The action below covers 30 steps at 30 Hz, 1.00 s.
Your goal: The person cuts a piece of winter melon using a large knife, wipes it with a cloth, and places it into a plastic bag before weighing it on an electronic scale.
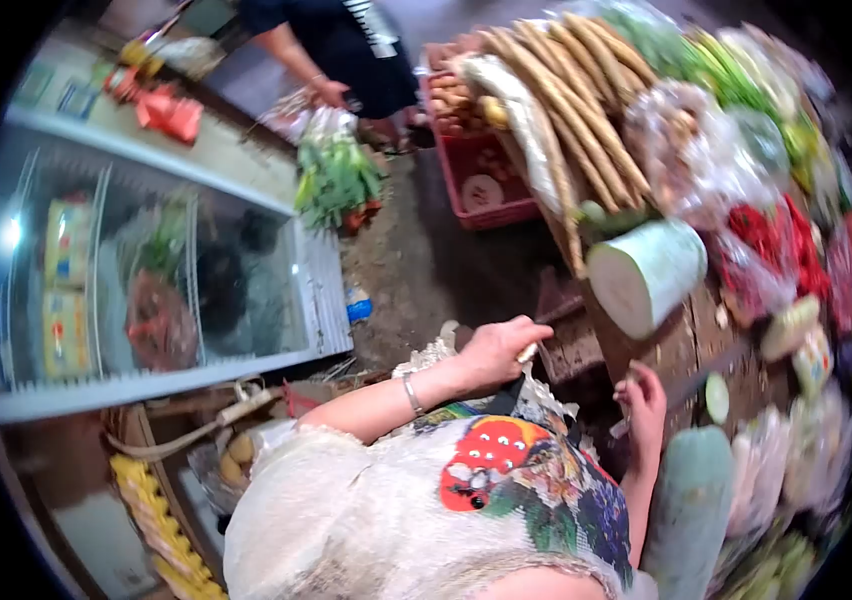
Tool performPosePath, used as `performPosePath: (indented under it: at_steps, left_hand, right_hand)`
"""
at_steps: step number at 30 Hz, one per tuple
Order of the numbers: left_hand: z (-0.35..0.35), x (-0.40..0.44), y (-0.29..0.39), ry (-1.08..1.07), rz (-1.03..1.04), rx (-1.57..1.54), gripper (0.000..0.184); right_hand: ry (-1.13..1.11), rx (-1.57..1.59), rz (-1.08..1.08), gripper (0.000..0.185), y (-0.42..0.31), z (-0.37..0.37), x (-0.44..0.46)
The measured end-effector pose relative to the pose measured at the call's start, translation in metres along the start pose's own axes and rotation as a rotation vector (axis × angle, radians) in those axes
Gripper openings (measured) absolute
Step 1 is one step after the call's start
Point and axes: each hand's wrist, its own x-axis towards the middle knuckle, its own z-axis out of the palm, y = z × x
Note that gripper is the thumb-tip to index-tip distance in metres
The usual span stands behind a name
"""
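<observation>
My left hand (501, 352), with a bracelet at the wrist, is closed in front of my patterned top, its index finger stretched out. A small pale thing shows at its fingertips, too small to name. To the right, my right hand (643, 398) is raised beside the wooden table edge, fingers curled; whether they hold anything is unclear. Beyond it lies a large cut winter melon (646, 275), its pale cut face towards the left. A long dark flat strip, maybe a blade (701, 378), lies by a pale green slice (716, 397). A second long melon (688, 490) lies below my right hand.
Long brown roots (586, 115), bagged vegetables (681, 135) and red bags (776, 250) cover the table. A red crate (491, 212) stands beyond. Left is a glass-topped cooler (236, 290). Another person (331, 50) stands near leafy greens (336, 170).
</observation>
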Motion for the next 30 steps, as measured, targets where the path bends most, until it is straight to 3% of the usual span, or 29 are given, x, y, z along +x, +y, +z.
performPosePath:
  at_steps: [3,8,10,13,18,25,30]
  left_hand:
    - [-0.007,-0.012,-0.013,-0.027,-0.023,0.038,0.027]
    - [-0.032,-0.051,-0.033,0.129,-0.142,0.052,0.012]
    - [-0.045,-0.073,-0.047,0.204,-0.204,0.053,0.013]
    - [-0.069,-0.103,-0.056,0.204,-0.378,0.023,0.009]
    - [-0.074,-0.154,-0.084,0.165,-0.506,0.018,0.017]
    - [-0.084,-0.186,-0.103,0.112,-0.702,-0.04,0.012]
    - [-0.082,-0.202,-0.121,0.133,-0.76,-0.051,0.012]
  right_hand:
    - [-0.064,-0.121,0.078,0.035,-0.017,0.03,-0.008]
    - [-0.208,-0.301,0.075,0.041,-0.02,0.081,0.012]
    - [-0.28,-0.436,-0.024,0.041,-0.034,0.112,0.013]
    - [-0.381,-0.538,-0.058,0.041,-0.035,0.147,0.02]
    - [-0.465,-0.682,-0.065,0.038,-0.024,0.192,0.019]
    - [-0.531,-0.809,0.084,0.042,0.001,0.222,0.03]
    - [-0.566,-0.91,0.028,0.041,0.037,0.22,0.039]
